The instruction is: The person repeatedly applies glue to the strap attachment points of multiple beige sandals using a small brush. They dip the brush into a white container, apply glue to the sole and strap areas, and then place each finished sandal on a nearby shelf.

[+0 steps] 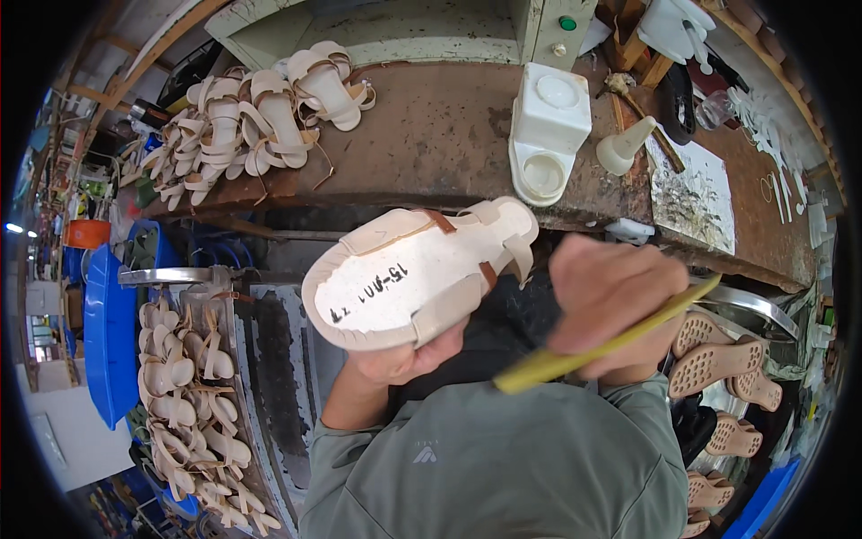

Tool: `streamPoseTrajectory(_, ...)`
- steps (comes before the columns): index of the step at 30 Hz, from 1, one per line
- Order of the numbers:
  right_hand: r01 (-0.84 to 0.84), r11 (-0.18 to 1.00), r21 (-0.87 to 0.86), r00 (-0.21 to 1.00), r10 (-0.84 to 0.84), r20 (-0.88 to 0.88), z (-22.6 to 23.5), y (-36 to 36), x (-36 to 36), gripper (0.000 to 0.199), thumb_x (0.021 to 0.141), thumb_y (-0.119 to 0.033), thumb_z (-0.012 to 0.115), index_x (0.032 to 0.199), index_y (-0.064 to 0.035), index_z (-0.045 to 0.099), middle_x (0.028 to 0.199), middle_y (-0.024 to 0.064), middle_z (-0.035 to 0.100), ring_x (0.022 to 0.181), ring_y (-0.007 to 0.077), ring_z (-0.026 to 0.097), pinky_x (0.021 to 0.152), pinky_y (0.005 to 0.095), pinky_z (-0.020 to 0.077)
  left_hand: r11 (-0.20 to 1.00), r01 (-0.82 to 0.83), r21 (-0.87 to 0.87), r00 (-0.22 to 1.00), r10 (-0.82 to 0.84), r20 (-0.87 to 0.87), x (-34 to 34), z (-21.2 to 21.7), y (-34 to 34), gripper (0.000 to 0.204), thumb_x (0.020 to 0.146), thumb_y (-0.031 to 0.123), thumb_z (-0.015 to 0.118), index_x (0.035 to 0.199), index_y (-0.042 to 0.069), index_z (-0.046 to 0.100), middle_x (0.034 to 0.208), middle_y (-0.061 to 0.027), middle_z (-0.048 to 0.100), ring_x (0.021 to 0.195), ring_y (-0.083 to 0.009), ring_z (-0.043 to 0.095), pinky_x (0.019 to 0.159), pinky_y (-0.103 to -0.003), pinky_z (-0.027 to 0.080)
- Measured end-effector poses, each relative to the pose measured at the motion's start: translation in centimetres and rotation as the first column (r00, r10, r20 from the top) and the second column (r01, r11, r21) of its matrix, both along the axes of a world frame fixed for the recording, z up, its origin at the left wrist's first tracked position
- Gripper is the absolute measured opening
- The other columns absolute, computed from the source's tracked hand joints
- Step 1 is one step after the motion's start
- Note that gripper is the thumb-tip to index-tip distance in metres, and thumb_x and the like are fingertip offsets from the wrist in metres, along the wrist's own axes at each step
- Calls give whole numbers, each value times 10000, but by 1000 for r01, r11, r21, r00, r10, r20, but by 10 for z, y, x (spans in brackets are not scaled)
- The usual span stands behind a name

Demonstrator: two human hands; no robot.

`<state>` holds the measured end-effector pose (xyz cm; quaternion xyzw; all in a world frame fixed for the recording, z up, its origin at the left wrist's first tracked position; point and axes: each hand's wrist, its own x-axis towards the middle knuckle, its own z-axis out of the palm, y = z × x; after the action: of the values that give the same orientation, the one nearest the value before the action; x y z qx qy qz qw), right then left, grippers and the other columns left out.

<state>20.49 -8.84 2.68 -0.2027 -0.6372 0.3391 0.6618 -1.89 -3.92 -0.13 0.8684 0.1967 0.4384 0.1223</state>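
In front of me, a beige sandal upper (449, 238) is turned underside up, its white insole (373, 296) facing me with dark handwritten marks. My left hand (415, 355) grips its edge from below, near the wider end; most of the fingers are hidden behind it. To the right, my right hand (611, 292) is closed around a long, flat yellow tool (548, 366), slightly blurred. The tool slants up to the right and is apart from the sandal. What kind of tool it is, I cannot tell.
A brown workbench (431, 135) carries a pile of sandal uppers (269, 117), a white pot (552, 126), a cone-shaped bottle (624, 148) and a stained sheet (696, 202). More uppers (189, 395) lie at left beside a blue tray (109, 332). Perforated beige soles (718, 368) stand at right.
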Motion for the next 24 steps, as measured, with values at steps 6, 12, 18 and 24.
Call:
streamPoseTrajectory(6,-101,878,-468,926,-89,-367,-38,7,68,142,876,-144,564,906,-7,588,749,75,599,619,151,562,583,281,439,990,-93,-104,947,120,296,-12,-12,39,260,640,88,721,894,38,708,945,-131,676,911,-258,645,857,-367,469)
streamPoseTrajectory(12,-214,538,-816,940,340,-23,-86,31,47,263,923,-277,543,927,-20,603,651,3,560,622,66,523,562,221,411,966,71,-249,912,38,408,-31,-9,65,234,639,141,748,838,23,710,933,-131,680,872,-244,650,812,-341,482)
streamPoseTrajectory(18,-438,395,-808,887,339,-315,-90,44,21,267,888,-271,596,740,-49,582,590,18,545,537,87,505,507,221,384,900,250,-358,865,-41,501,-43,-17,78,261,656,182,752,828,-6,696,962,-158,662,928,-242,624,845,-336,459)
streamPoseTrajectory(24,-501,474,-724,859,174,-481,-90,44,-4,234,873,-230,610,725,-48,604,578,25,545,508,92,498,480,216,369,914,-53,-402,694,324,643,-28,-36,83,594,692,179,713,1150,-46,408,1243,-149,380,1147,-251,421,994,-358,333)
